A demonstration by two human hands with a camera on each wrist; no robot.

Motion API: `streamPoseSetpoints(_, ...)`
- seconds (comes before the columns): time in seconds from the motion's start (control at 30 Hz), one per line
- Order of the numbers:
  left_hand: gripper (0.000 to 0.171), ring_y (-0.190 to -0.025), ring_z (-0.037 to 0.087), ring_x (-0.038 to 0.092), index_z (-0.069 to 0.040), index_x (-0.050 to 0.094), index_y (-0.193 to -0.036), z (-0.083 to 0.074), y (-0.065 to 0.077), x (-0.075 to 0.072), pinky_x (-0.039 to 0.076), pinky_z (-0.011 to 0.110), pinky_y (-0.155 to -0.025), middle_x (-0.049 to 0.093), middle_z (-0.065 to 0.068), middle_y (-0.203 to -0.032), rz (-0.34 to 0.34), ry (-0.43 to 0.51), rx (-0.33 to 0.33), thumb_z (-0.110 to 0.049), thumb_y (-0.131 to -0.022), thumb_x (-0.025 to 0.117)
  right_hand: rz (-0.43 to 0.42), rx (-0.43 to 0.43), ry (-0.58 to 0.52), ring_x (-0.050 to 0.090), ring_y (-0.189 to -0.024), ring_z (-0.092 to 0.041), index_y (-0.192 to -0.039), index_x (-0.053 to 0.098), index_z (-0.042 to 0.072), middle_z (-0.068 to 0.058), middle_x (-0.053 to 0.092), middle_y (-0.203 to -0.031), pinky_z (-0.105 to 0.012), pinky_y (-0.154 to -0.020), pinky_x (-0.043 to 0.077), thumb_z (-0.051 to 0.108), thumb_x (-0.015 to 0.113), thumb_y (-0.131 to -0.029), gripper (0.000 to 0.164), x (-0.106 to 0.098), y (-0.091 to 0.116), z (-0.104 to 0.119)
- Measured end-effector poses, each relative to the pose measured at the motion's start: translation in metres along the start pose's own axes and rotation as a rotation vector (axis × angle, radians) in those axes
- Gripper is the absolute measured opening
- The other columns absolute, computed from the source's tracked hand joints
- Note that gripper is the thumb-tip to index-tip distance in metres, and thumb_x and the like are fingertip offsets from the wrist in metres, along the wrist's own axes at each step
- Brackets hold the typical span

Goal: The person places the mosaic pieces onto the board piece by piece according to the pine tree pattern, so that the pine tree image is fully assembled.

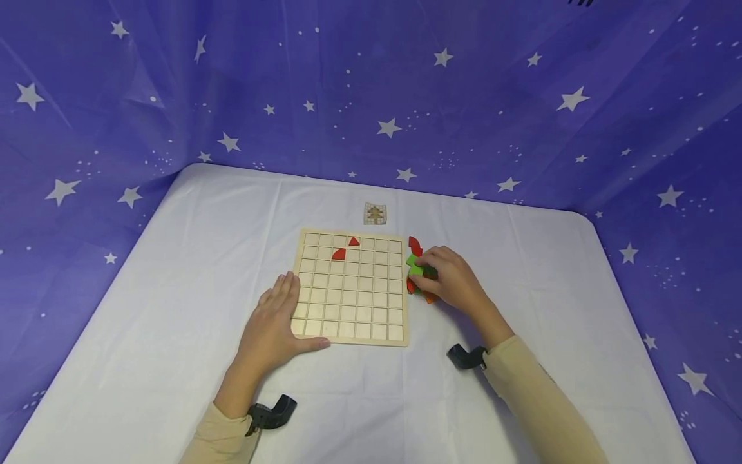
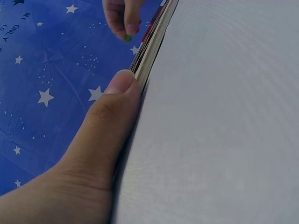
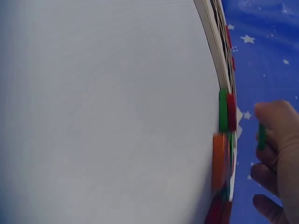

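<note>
A wooden grid board lies on the white cloth. My left hand rests at its near left corner, fingers straight over the left edge and thumb stretched along the front edge. Two red pieces sit in the grid's upper part: a triangle and a quarter-circle. Just right of the board, my right hand pinches a green block between thumb and fingers, above a loose heap. That heap holds red pieces, an orange piece and other green ones, partly hidden by the hand.
Beyond the board's far edge lies a small card with a tree pattern on a grid. Black wrist mounts stick out from both sleeves. A purple star-printed curtain hangs around the table's back and sides.
</note>
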State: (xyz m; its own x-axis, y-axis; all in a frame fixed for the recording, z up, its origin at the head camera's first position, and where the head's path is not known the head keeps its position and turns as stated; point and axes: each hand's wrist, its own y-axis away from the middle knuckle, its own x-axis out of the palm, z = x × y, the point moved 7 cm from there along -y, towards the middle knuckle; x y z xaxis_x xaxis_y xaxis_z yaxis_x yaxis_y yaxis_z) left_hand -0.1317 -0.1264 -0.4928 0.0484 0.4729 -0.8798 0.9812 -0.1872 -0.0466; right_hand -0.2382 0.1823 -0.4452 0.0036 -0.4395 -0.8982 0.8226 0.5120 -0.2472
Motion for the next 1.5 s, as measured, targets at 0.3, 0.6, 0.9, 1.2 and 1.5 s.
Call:
streamPoseSetpoints(0.3,0.140,-0.155,0.033,0.014,0.000,0.017,-0.157,0.000,0.001,0.003,0.017,0.049,-0.125,0.015,0.016,-0.166,-0.003,0.002,0.000,-0.088,-0.060,0.066,0.073,-0.039,-0.035,0.061,-0.102,-0.017,-0.106,0.073,0.015,0.003,0.068,-0.107,-0.039,-0.097,0.052,0.037,0.075,-0.087,0.029,0.020,-0.036,0.031)
streamPoseSetpoints(0.6,0.140,-0.155,0.034,0.015,0.001,0.018,-0.157,0.000,0.001,0.002,0.018,0.048,-0.125,0.016,0.016,-0.166,-0.004,-0.005,0.002,-0.090,-0.060,0.063,0.185,-0.065,-0.013,0.059,-0.099,-0.015,-0.109,0.073,0.018,0.004,0.067,-0.107,-0.035,-0.090,0.052,0.040,0.070,-0.092,0.028,0.043,-0.068,0.058)
streamPoseSetpoints(0.9,0.140,-0.155,0.034,0.014,0.000,0.017,-0.157,0.003,0.002,0.000,0.018,0.049,-0.125,0.015,0.016,-0.166,-0.001,-0.005,-0.006,-0.090,-0.060,0.063,0.245,-0.124,0.064,0.060,-0.101,-0.016,-0.112,0.073,0.017,0.001,0.068,-0.110,-0.035,-0.091,0.053,0.041,0.068,-0.093,0.031,0.052,-0.079,0.072)
streamPoseSetpoints(1.2,0.140,-0.155,0.034,0.014,0.001,0.017,-0.157,0.001,0.000,0.000,0.018,0.049,-0.125,0.016,0.017,-0.166,-0.009,-0.004,0.008,-0.089,-0.061,0.064,0.266,-0.133,0.101,0.060,-0.098,-0.016,-0.113,0.073,0.016,0.001,0.067,-0.110,-0.033,-0.086,0.053,0.040,0.067,-0.094,0.031,0.057,-0.087,0.073)
streamPoseSetpoints(1.5,0.139,-0.155,0.034,0.014,0.001,0.018,-0.157,0.002,0.000,0.000,0.018,0.049,-0.125,0.015,0.016,-0.166,-0.003,-0.004,0.004,-0.089,-0.061,0.064,0.257,-0.230,0.196,0.059,-0.088,-0.015,-0.108,0.076,0.018,0.003,0.066,-0.101,-0.030,-0.076,0.053,0.041,0.066,-0.094,0.028,0.061,-0.094,0.083)
